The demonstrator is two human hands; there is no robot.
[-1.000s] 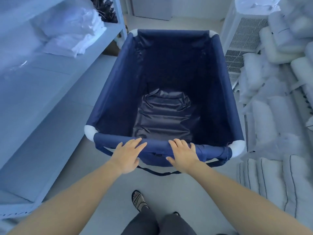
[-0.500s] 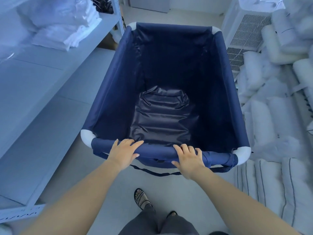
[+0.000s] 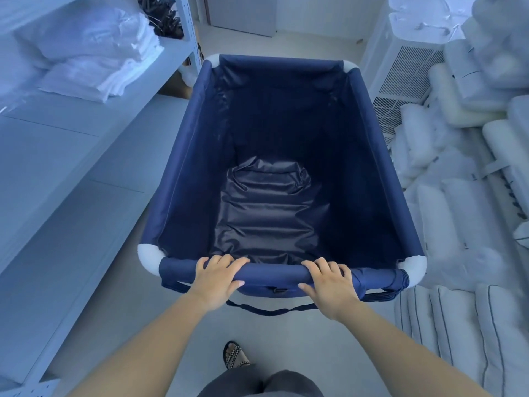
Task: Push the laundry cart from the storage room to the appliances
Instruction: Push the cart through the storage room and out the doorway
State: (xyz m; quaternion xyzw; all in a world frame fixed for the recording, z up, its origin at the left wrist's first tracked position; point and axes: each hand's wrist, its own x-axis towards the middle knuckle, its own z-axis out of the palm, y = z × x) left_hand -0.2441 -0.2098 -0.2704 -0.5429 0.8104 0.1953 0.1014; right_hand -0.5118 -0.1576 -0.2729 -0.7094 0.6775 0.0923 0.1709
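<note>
Hands on near rail: left hand (image 3: 215, 277) and right hand (image 3: 329, 285), fingers curled shut over it; laundry cart (image 3: 183, 156) lies lengthwise straight ahead, in aisle between shelf (image 3: 86, 116) and pillows (image 3: 458, 202)

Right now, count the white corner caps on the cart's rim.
4. Near left, near right, far left, far right. All four corners of the laundry cart show; none hidden.
</note>
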